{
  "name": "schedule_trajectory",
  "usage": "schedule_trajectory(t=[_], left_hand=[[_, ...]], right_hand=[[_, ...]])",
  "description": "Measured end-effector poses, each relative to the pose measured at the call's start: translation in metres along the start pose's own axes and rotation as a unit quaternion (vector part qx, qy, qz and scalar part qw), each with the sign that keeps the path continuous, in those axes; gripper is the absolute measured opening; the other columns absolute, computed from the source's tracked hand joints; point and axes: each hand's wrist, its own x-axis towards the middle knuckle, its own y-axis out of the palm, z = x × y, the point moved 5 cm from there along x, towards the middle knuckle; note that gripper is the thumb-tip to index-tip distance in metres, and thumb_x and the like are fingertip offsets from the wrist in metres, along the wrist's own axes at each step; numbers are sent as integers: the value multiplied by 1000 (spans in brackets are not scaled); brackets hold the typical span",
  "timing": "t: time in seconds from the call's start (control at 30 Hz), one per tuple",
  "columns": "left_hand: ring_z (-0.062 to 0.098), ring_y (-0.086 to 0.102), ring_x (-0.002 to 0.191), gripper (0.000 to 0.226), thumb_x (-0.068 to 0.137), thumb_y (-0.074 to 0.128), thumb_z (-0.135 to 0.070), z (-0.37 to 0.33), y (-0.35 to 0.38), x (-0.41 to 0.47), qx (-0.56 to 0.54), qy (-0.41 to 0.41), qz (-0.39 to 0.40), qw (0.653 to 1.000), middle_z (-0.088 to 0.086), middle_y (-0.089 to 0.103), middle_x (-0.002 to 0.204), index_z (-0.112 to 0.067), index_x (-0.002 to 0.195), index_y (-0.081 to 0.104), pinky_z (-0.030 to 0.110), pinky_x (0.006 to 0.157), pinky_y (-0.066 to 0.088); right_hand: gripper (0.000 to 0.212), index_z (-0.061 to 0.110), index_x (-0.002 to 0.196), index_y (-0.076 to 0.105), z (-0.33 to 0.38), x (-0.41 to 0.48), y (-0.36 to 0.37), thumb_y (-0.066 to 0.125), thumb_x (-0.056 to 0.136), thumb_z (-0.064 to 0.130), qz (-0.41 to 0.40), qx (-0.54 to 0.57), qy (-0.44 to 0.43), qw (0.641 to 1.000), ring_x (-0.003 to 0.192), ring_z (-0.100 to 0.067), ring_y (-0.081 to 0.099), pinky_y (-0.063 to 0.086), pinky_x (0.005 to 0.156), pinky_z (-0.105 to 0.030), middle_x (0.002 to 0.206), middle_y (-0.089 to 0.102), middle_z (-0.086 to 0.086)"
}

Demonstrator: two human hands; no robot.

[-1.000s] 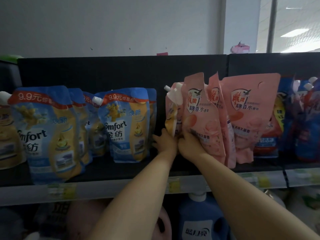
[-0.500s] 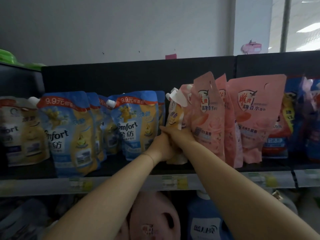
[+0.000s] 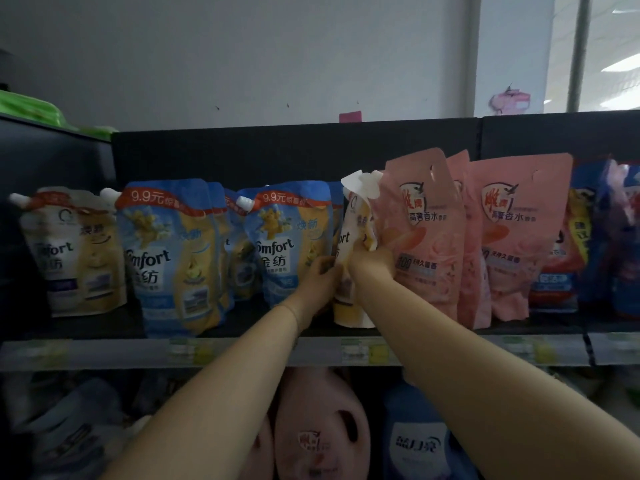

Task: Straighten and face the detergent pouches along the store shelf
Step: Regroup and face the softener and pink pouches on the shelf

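A white-and-yellow Comfort pouch stands edge-on at the middle of the shelf, between the blue pouches and the pink ones. My left hand grips its left side and my right hand grips its right side at mid height. Blue Comfort pouches stand to the left, one facing forward beside my left hand. Pink pouches lean to the right, the nearest touching my right hand. Another white-and-yellow pouch stands at the far left.
Red and blue pouches crowd the right end of the shelf. A black back panel rises behind the pouches. Below the shelf stand pink and blue bottles. A green object lies on the left unit's top.
Both hands have pulled the white-and-yellow pouch forward out of the gap beside the pink pouches. The view has swung left, bringing the far-left white pouch into sight.
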Motion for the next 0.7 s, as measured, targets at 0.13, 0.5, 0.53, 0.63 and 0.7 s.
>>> schedule_trajectory(t=[0.13, 0.5, 0.53, 0.63, 0.7], left_hand=[[26, 59, 114, 50, 88, 61, -47, 6, 10, 1, -104, -50, 2, 993, 8, 65, 122, -12, 123, 58, 45, 106, 42], [29, 66, 94, 43, 81, 57, -48, -26, 13, -26, -412, -2, 72, 908, 11, 71, 106, -18, 110, 66, 45, 88, 51], [27, 67, 90, 38, 87, 53, -46, -31, 10, -30, -421, 15, 66, 905, 9, 72, 101, -17, 109, 65, 43, 84, 52], [21, 71, 76, 35, 96, 43, -44, -37, 3, -46, -463, 32, 60, 884, 6, 74, 87, -17, 102, 64, 36, 73, 54], [20, 72, 77, 36, 95, 43, -46, -36, -1, -55, -491, 40, 50, 869, 5, 75, 91, -18, 103, 65, 36, 74, 54]], right_hand=[[64, 15, 149, 19, 15, -15, -14, 51, 98, 35, -33, 46, -85, 995, 127, -36, 47, 40, 105, -44, 142, 43, -15], [35, 32, 86, 64, 53, -57, -16, 45, 80, 60, -53, -23, -182, 982, 96, -32, 63, 47, 91, -59, 90, 67, 0], [35, 31, 85, 63, 54, -63, -13, 44, 81, 61, -51, -34, -190, 980, 95, -32, 64, 47, 90, -59, 89, 67, 0], [39, 28, 84, 61, 54, -82, -5, 42, 87, 62, -48, -74, -227, 970, 89, -30, 65, 48, 90, -58, 83, 66, -1], [40, 25, 84, 59, 56, -95, 0, 41, 92, 60, -58, -109, -259, 958, 84, -28, 64, 49, 89, -56, 78, 64, 1]])
